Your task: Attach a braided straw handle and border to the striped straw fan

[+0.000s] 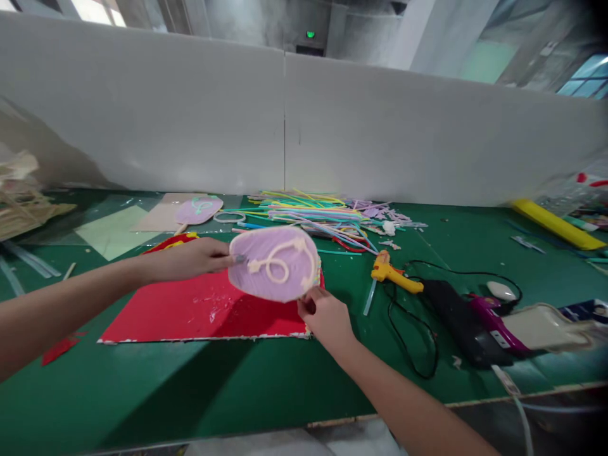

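Observation:
A lilac oval panel (254, 278) with a pale edge hangs tilted between my hands above the red board. Cream strips on its face form a loop and a curve. My left hand (211, 256) pinches its left edge, thumb on the face. At the lower right edge, my right hand (327, 313) has its fingers closed on the panel. Below lies the red board (180, 310), its front edge ragged and white. A red and yellow piece (171, 242) is partly covered by my left forearm.
A yellow glue gun (394, 275) with a trailing cable lies right, near a black and purple device (475, 323). Coloured craft sticks (308, 209) are heaped behind. Another lilac oval (202, 209) on a stick lies back left. A white partition (190, 120) bounds the green table (213, 392).

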The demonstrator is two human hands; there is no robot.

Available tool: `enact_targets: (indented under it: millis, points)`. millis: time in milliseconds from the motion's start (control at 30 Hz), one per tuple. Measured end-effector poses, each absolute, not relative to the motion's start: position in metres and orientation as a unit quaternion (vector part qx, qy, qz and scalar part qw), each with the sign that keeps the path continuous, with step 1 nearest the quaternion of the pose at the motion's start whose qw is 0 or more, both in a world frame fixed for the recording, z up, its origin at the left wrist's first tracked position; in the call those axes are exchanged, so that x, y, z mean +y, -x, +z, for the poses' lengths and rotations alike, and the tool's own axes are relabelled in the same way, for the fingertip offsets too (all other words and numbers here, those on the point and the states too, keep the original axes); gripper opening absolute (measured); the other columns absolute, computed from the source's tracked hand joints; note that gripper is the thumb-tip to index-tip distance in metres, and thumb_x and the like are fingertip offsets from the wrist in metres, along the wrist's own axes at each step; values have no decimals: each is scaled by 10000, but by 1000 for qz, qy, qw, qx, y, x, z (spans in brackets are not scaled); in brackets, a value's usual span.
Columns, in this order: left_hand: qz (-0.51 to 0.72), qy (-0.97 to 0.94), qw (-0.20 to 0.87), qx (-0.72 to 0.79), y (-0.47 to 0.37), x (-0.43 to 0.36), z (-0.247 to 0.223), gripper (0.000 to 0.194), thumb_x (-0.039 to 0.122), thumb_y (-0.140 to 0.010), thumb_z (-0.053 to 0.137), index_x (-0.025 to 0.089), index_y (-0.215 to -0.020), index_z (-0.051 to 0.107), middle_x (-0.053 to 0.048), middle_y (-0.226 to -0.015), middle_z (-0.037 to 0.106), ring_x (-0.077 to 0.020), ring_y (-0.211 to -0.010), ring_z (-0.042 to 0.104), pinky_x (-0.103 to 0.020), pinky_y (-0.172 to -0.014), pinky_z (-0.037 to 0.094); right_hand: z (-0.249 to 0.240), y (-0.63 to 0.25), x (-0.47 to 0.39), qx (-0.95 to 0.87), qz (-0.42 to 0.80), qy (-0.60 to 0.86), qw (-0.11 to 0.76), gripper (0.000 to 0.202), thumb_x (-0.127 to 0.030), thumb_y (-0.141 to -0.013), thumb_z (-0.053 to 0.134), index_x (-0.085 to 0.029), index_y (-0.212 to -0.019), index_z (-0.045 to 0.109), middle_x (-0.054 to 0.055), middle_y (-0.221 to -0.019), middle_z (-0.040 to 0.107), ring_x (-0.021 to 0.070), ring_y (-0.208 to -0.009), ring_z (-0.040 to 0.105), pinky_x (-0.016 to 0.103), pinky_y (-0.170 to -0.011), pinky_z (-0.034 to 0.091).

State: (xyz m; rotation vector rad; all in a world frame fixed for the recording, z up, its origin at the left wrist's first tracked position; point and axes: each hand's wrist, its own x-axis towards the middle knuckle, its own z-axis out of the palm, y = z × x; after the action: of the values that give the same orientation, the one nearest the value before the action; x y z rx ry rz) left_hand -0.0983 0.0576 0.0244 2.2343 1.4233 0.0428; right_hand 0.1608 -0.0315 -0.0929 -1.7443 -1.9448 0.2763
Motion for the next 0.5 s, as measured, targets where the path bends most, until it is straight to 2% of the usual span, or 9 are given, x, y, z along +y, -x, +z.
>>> enact_targets:
  millis: [67, 167, 300, 400, 500]
  points:
    - [-38, -838, 147, 524, 100, 57, 32, 454, 557, -848, 375, 180, -622, 487, -2, -578, 482, -128, -529, 438, -242, -506, 280, -92, -160, -32, -716, 110, 639, 260, 114, -234, -771, 556, -206, -673, 507, -28, -679, 591, 103, -634, 532, 218, -524, 262]
    - [-47, -839, 55, 539, 105, 56, 48, 422, 519, -879, 336, 197, -717, 555, -29, -666, 566, -154, -600, 493, -252, -553, 296, -92, -160, -31, -717, 119, 632, 269, 141, -234, -782, 547, -203, -657, 488, -31, -673, 587, 99, -639, 531, 210, -529, 269]
    - [-138, -857, 97, 486, 110, 55, 65, 403, 516, -862, 385, 206, -683, 570, -22, -667, 591, -149, -607, 504, -243, -553, 297, -91, -160, -31, -711, 126, 644, 251, 144, -222, -765, 545, -201, -639, 478, -27, -675, 593, 104, -636, 533, 212, -508, 244]
    - [-127, -858, 68, 493, 112, 55, 69, 396, 498, -868, 387, 199, -680, 566, -20, -676, 595, -148, -616, 500, -240, -553, 291, -92, -161, -31, -713, 119, 642, 254, 124, -223, -761, 545, -202, -654, 486, -25, -684, 593, 106, -633, 529, 210, -512, 246]
    - [-146, -860, 103, 478, 111, 56, 69, 376, 482, -870, 404, 201, -699, 587, -11, -690, 599, -142, -628, 500, -232, -566, 299, -92, -161, -32, -718, 110, 634, 265, 136, -215, -775, 526, -201, -647, 481, -27, -668, 584, 101, -615, 516, 207, -522, 255]
